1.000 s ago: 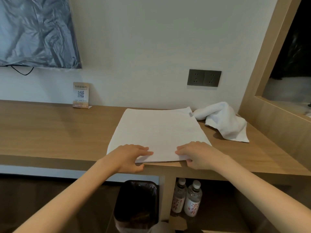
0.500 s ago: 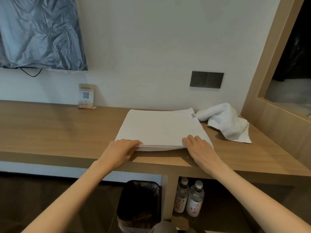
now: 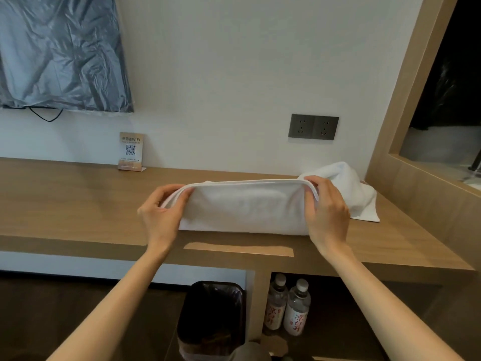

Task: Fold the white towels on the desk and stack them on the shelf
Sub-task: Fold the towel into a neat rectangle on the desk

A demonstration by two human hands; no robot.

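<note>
White terry cloth is being pinched at both ends. The left hand [image 3: 161, 212] is gripping the left end of the folded towel [image 3: 244, 207], with fingers and thumb closing on its raised edge. The right hand [image 3: 325, 209] is clamping the right end in the same way.

Taking twelve o'clock as the wall, the towel's long axis is running from nine o'clock to three o'clock, parallel to the front edge of the desk [image 3: 65, 204]. Its upper hemmed edge is being held up off the wood and is stretching between the two hands. Its lower fold is resting on the desk top, near the front edge and a little right of the middle of the view. The cloth is looking plain, thick and doubled. A stitched hem is showing along the top, and the layers are parting slightly at the left corner.

At about two o'clock from it, a second white towel [image 3: 356, 194] is lying crumpled, partly hidden behind the right hand and close to the wooden frame [image 3: 406, 100]. At eleven o'clock a small WiFi sign [image 3: 131, 151] with a QR code is standing by the wall. At one o'clock a dark double socket [image 3: 313, 127] is sitting on the wall. High at ten o'clock a plastic-covered screen [image 3: 59, 50] is hanging.

Under the desk at six o'clock a black-lined bin [image 3: 212, 316] is standing. At five o'clock two water bottles [image 3: 296, 311] are standing side by side in an open compartment.
</note>
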